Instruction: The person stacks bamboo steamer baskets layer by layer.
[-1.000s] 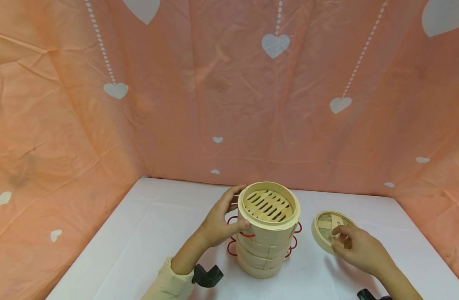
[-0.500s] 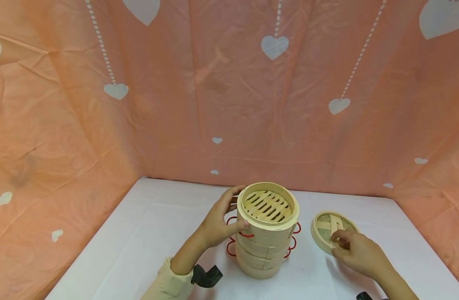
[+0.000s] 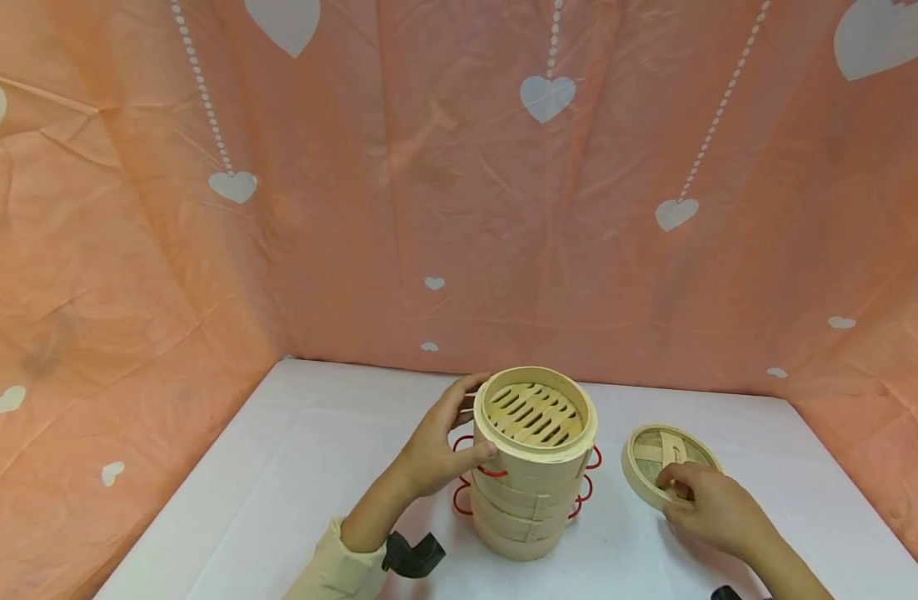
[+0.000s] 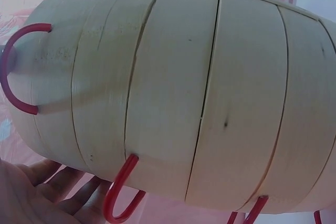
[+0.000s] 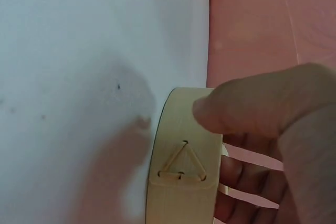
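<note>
A tall stack of round bamboo steamer baskets (image 3: pixel 530 492) stands on the white table, its slatted top tier uncovered. My left hand (image 3: pixel 440 446) grips the stack's upper left side, thumb in front and fingers around the back. Red loop handles (image 4: pixel 123 188) stick out from the tiers in the left wrist view. To the right lies the bamboo steamer lid (image 3: pixel 646 454), woven top up. My right hand (image 3: pixel 717 508) pinches its near right rim. In the right wrist view the thumb is at the lid's side wall (image 5: pixel 184 198), with the other fingers over its top.
The white table (image 3: pixel 339 417) ends at a pink-orange cloth backdrop (image 3: pixel 466 208) with pale hearts, which also hangs along the left and right sides. A black wrist mount (image 3: pixel 414 556) sits on the left forearm.
My right fingers have come down and curled over the lid's near right rim. The left hand and the steamer stack stay in place.
</note>
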`<act>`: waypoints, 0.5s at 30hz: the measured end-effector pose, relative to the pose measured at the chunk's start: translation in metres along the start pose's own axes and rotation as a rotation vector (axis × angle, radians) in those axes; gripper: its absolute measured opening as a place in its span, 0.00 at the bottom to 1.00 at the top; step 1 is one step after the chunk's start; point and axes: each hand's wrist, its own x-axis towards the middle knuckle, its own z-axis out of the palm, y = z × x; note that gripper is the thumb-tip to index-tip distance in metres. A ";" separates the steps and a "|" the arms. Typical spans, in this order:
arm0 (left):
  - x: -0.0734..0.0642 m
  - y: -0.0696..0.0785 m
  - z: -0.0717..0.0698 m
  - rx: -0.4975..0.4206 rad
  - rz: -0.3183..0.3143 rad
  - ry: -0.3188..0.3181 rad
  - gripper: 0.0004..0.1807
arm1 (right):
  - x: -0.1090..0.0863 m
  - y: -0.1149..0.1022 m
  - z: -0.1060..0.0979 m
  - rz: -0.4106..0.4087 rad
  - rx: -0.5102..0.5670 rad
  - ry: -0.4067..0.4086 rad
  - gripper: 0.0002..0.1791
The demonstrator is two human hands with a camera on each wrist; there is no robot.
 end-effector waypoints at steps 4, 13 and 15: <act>0.000 0.000 0.000 0.000 0.000 0.003 0.41 | 0.001 0.000 0.002 -0.009 0.006 -0.002 0.16; 0.000 0.000 0.001 -0.014 0.015 0.003 0.40 | 0.003 0.001 0.002 -0.032 0.001 -0.019 0.16; 0.000 -0.001 0.001 -0.016 0.018 0.003 0.40 | 0.004 0.001 0.002 -0.041 0.006 -0.020 0.16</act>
